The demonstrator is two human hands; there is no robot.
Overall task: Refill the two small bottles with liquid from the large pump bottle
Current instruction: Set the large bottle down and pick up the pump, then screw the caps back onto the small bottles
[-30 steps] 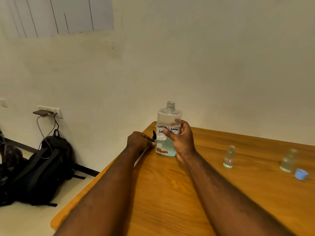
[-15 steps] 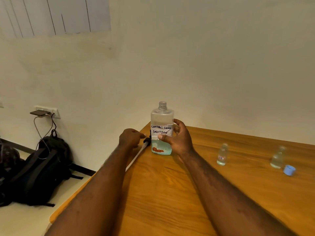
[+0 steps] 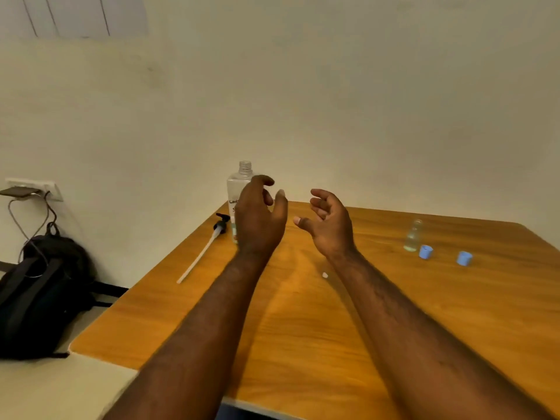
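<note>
The wooden table (image 3: 303, 328) fills the foreground, with a black backpack (image 3: 45, 292) on the floor to its left. Both hands hover above the table, holding nothing: the left hand (image 3: 257, 219) and right hand (image 3: 330, 225) have loosely curled, spread fingers. Partly behind the left hand, the large bottle (image 3: 236, 189) stands upright at the far-left corner, its open neck pointing up. The pump (image 3: 201, 253) lies flat, black head beside the bottle's base, tube pointing toward the near-left edge. Well to the right stands one small bottle (image 3: 413, 237), upright, beside two blue caps (image 3: 425, 251).
</note>
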